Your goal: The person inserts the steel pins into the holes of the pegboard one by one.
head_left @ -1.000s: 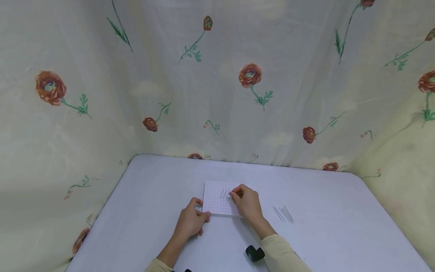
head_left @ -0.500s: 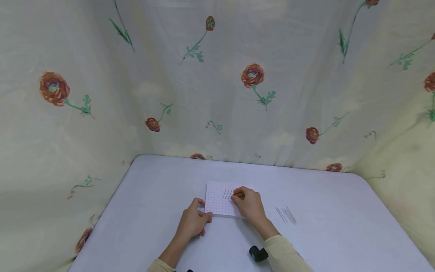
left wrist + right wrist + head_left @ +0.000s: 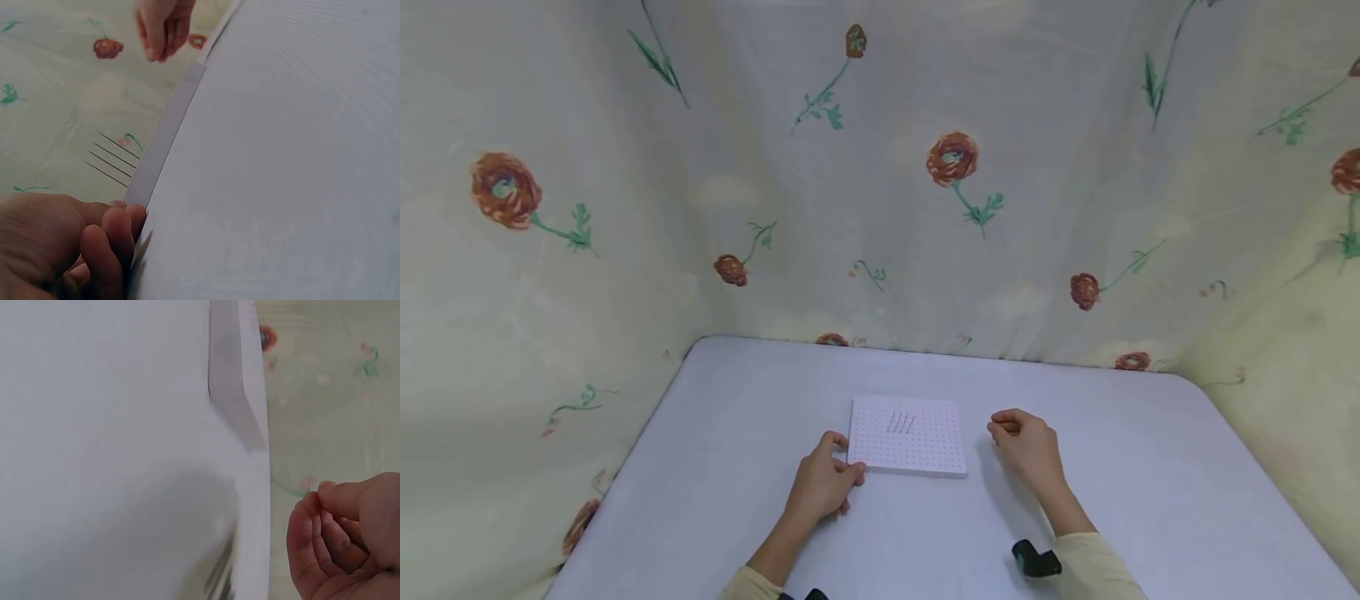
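Note:
A white board (image 3: 910, 457) dotted with a grid of small holes lies mid-table. Several thin dark needle-like sticks (image 3: 901, 423) stand slanted in it in a row; the left wrist view shows these sticks (image 3: 112, 159) rising above the board's edge. My left hand (image 3: 822, 481) grips the board's near left corner between thumb and fingers. Right of the board and apart from it, my right hand (image 3: 1028, 450) is over the table with loosely curled fingers, thumb near the index finger, nothing visible between them. Loose sticks (image 3: 222, 572), blurred, lie below it in the right wrist view.
A white-covered table (image 3: 760, 383) carries everything. Flower-printed curtain cloth (image 3: 880, 208) hangs behind and at both sides. A black device (image 3: 1036, 560) sits at my right wrist, and part of another (image 3: 815, 594) shows near the left.
My right hand has left the sticks in the board and moved right, now hiding the loose sticks from the head view. My left hand stays at the corner.

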`<state>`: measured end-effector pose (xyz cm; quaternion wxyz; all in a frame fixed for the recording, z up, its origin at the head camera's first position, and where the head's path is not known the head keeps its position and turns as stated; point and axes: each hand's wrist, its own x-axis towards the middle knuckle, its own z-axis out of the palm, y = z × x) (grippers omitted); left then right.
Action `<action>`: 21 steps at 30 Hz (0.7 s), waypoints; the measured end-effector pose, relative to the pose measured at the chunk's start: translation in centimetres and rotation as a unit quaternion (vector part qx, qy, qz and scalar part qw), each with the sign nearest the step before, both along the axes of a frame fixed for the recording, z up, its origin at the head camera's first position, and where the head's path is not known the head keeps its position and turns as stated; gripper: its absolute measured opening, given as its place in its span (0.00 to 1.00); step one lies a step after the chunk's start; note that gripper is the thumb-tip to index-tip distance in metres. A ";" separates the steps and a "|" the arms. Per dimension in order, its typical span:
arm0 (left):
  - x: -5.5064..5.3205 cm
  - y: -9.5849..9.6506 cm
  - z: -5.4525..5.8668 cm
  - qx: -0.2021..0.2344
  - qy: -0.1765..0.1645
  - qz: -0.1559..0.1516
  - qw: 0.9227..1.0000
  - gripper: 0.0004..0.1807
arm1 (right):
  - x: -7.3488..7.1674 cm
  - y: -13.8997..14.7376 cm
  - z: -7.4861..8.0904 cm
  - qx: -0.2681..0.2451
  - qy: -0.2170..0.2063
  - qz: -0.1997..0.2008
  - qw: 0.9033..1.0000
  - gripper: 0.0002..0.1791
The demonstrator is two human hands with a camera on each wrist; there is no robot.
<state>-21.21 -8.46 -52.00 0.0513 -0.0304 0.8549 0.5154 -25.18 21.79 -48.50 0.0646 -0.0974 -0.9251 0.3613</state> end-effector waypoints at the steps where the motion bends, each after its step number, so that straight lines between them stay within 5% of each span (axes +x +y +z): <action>1: 0.0 0.0 -0.1 0.000 0.000 0.000 1.000 0.22 | 0.2 0.8 0.1 0.004 -0.003 -0.002 1.000 0.12; 10: -0.1 -0.1 -0.1 -0.002 0.001 -0.004 1.000 0.23 | 2.9 6.4 -0.1 0.060 -0.035 -0.027 0.997 0.15; 21: 0.1 0.1 0.0 0.001 0.000 -0.003 1.000 0.23 | 4.1 8.1 -0.6 0.077 -0.099 -0.028 0.992 0.15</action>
